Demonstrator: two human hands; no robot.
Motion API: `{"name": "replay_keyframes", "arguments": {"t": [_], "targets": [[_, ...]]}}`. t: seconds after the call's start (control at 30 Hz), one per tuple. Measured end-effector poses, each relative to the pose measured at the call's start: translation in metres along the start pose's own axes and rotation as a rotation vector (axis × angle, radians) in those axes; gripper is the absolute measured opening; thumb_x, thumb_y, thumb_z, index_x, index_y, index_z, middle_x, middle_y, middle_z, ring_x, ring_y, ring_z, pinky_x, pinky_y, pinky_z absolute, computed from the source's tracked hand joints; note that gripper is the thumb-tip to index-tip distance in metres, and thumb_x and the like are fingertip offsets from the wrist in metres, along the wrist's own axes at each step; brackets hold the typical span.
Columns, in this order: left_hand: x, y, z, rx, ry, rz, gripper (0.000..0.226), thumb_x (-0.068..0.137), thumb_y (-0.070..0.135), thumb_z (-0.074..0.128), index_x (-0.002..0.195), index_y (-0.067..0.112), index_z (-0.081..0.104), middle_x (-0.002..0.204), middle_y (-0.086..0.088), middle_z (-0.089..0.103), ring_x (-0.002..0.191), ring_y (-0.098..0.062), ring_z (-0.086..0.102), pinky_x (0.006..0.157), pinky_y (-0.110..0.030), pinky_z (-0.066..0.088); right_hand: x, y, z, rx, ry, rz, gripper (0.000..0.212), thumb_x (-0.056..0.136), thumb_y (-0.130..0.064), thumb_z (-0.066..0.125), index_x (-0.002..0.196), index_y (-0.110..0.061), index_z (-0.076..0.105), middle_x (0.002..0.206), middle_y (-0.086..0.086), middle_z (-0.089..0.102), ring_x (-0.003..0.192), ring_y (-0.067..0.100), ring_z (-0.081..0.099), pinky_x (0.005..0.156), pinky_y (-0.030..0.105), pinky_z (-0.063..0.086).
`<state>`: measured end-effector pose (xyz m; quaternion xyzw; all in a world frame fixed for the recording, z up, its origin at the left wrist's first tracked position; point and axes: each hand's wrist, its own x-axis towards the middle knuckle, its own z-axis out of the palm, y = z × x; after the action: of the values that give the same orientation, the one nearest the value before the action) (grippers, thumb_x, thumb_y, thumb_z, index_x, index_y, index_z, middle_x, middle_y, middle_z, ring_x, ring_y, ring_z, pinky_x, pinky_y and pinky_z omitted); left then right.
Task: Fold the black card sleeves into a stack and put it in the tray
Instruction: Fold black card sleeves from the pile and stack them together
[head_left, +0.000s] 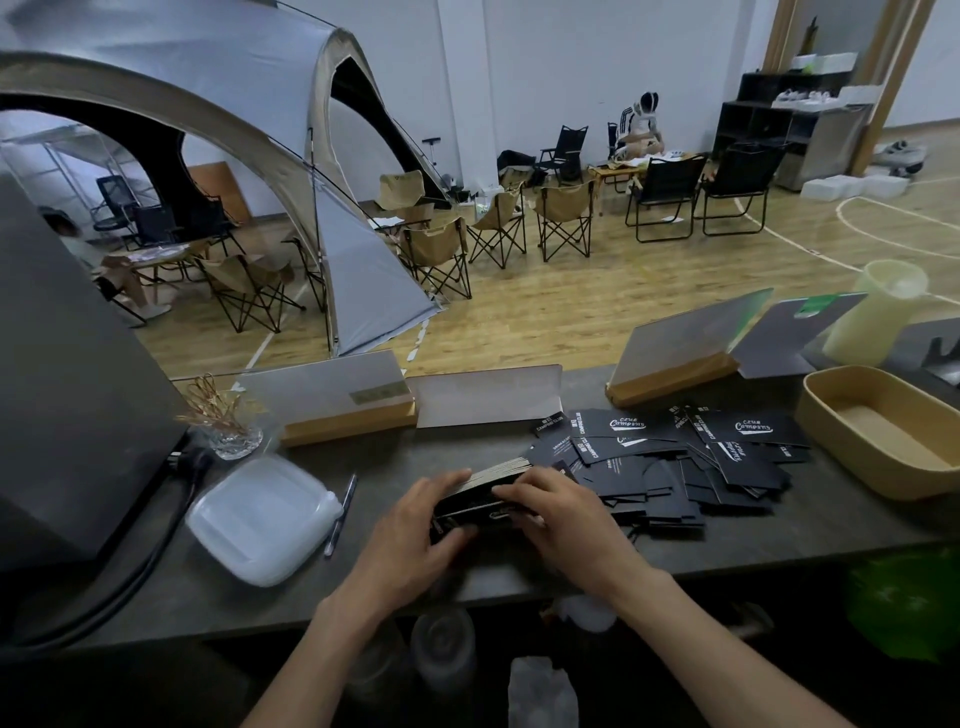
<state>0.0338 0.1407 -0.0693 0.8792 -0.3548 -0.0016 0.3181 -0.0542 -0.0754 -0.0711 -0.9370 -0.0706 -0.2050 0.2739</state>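
Together, two hands (415, 525) (558, 512), one stack (493, 480)

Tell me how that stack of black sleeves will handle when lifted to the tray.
The stack, many thin layers by its edge, would likely fan or slide unless squeezed. Both hands, left hand and right hand, clamp it, suggesting it needs holding.

Grey bench (363, 587) carries a white lidded plastic box (262, 517) at left, w/ a pen (340, 514) just beside its right edge. Behind the box: small glass vase (236, 434) w/ dried twigs, and a black power cable (156, 540) curving past the box's left side. Behind the box to the right, three card signs in wood bases (348, 428) along the bench's far edge. Pale cylindrical jug (878, 312) at far right. Beyond the bench: grey dome tent (234, 104), tan folding camp chairs (563, 218) on wood floor.
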Motion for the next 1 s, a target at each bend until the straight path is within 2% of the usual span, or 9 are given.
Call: {"name": "replay_keyframes", "arguments": {"t": [0.1, 0.23, 0.33, 0.47, 0.63, 0.7, 0.8, 0.9, 1.0], "targets": [[0.001, -0.003, 0.002, -0.023, 0.024, -0.015, 0.058, 0.092, 0.010, 0.061, 0.140, 0.040, 0.048, 0.128, 0.014, 0.058, 0.117, -0.004, 0.056, 0.101, -0.035, 0.048, -0.009, -0.006, -0.005, -0.118, 0.107, 0.190, 0.063, 0.074, -0.037, 0.081, 0.131, -0.028, 0.057, 0.123, -0.006, 0.056, 0.112, 0.015, 0.056, 0.094, 0.033, 0.052], [0.002, -0.001, 0.002, -0.024, 0.021, -0.053, 0.064, 0.087, 0.004, 0.052, 0.140, 0.038, 0.050, 0.127, 0.011, 0.058, 0.118, -0.007, 0.056, 0.104, -0.033, 0.045, -0.018, -0.012, -0.014, -0.465, -0.069, 0.471, 0.075, 0.074, -0.064, 0.070, 0.134, -0.026, 0.047, 0.129, 0.000, 0.051, 0.121, 0.022, 0.045, 0.099, 0.036, 0.041], [0.002, 0.001, 0.002, -0.023, 0.019, -0.064, 0.072, 0.083, 0.001, 0.050, 0.143, 0.041, 0.047, 0.130, 0.010, 0.057, 0.120, -0.006, 0.054, 0.106, -0.030, 0.043, -0.018, -0.012, -0.016, -0.476, -0.067, 0.472, 0.050, 0.085, -0.047, 0.063, 0.126, -0.020, 0.052, 0.125, 0.001, 0.053, 0.117, 0.021, 0.045, 0.092, 0.032, 0.044], [0.002, 0.002, 0.001, 0.007, 0.004, -0.056, 0.078, 0.080, 0.012, 0.047, 0.146, 0.053, 0.037, 0.124, 0.009, 0.058, 0.114, -0.010, 0.057, 0.101, -0.031, 0.046, -0.011, -0.010, -0.023, -0.417, -0.036, 0.483, 0.031, 0.084, -0.032, 0.065, 0.113, -0.023, 0.056, 0.113, -0.002, 0.054, 0.107, 0.017, 0.048, 0.082, 0.028, 0.046], [0.002, -0.003, 0.003, 0.006, 0.007, -0.036, 0.070, 0.087, 0.021, 0.056, 0.145, 0.055, 0.036, 0.111, 0.010, 0.057, 0.098, -0.013, 0.061, 0.092, -0.040, 0.051, 0.003, 0.001, -0.044, 0.109, 0.171, 0.597, 0.031, 0.072, -0.015, 0.075, 0.094, -0.031, 0.060, 0.078, -0.013, 0.065, 0.077, 0.007, 0.064, 0.073, 0.032, 0.054], [0.003, -0.004, 0.004, -0.001, 0.010, -0.033, 0.066, 0.089, 0.028, 0.061, 0.145, 0.054, 0.037, 0.113, 0.012, 0.057, 0.101, -0.011, 0.060, 0.093, -0.039, 0.051, 0.008, -0.004, -0.049, 0.192, 0.304, 0.466, 0.025, 0.070, -0.013, 0.075, 0.083, -0.030, 0.062, 0.071, -0.012, 0.063, 0.068, 0.004, 0.061, 0.064, 0.028, 0.053], [0.003, -0.002, 0.002, -0.001, 0.013, -0.030, 0.064, 0.083, 0.058, 0.064, 0.142, 0.053, 0.039, 0.117, 0.015, 0.057, 0.108, -0.005, 0.059, 0.096, -0.034, 0.051, 0.009, -0.016, -0.032, 0.014, 0.389, 0.049, 0.021, 0.069, -0.008, 0.074, 0.078, -0.023, 0.061, 0.084, -0.010, 0.061, 0.079, 0.011, 0.058, 0.067, 0.029, 0.049], [0.003, 0.000, 0.001, -0.039, -0.003, -0.054, 0.076, 0.073, 0.077, 0.065, 0.139, 0.043, 0.046, 0.119, 0.016, 0.058, 0.111, 0.000, 0.057, 0.095, -0.028, 0.050, 0.004, -0.003, 0.009, -0.198, 0.186, -0.161, 0.014, 0.073, -0.021, 0.073, 0.083, -0.022, 0.065, 0.119, 0.000, 0.063, 0.117, 0.023, 0.056, 0.092, 0.042, 0.049], [0.003, 0.000, 0.001, -0.105, 0.042, -0.074, 0.056, 0.085, 0.065, 0.060, 0.134, 0.038, 0.052, 0.120, 0.014, 0.061, 0.111, -0.001, 0.059, 0.097, -0.033, 0.051, -0.005, 0.013, 0.028, -0.180, 0.001, -0.128, 0.013, 0.082, -0.031, 0.068, 0.095, -0.029, 0.071, 0.153, -0.001, 0.044, 0.148, 0.020, 0.030, 0.116, 0.049, 0.032]]}}
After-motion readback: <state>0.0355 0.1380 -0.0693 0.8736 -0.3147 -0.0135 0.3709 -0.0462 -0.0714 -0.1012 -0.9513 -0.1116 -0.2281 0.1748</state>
